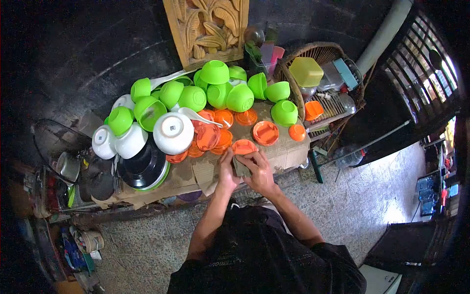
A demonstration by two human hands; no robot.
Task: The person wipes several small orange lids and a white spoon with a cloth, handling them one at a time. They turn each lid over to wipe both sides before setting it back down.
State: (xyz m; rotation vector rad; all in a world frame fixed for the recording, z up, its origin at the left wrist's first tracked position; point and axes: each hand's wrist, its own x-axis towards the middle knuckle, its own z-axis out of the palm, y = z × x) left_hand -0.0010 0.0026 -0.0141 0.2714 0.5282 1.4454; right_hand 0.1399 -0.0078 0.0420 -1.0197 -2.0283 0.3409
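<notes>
Both my hands meet at the front edge of the cardboard-covered table. My left hand [228,169] and my right hand [259,170] have their fingers closed on the near rim of a round orange lid [244,147]. A greyish piece [241,167] shows between my hands; what it is I cannot make out. Right behind the held lid lies another orange lid [266,133]. Several more orange lids [208,136] are spread and stacked to the left. A small orange lid [296,133] rests near the right end.
Green bowls [240,98] are heaped at the back, with white bowls [173,133] and a black bowl [143,164] at the left. A wicker rack [318,49] holding plastic containers [306,72] stands at the right. A carved wooden panel [208,29] leans against the wall.
</notes>
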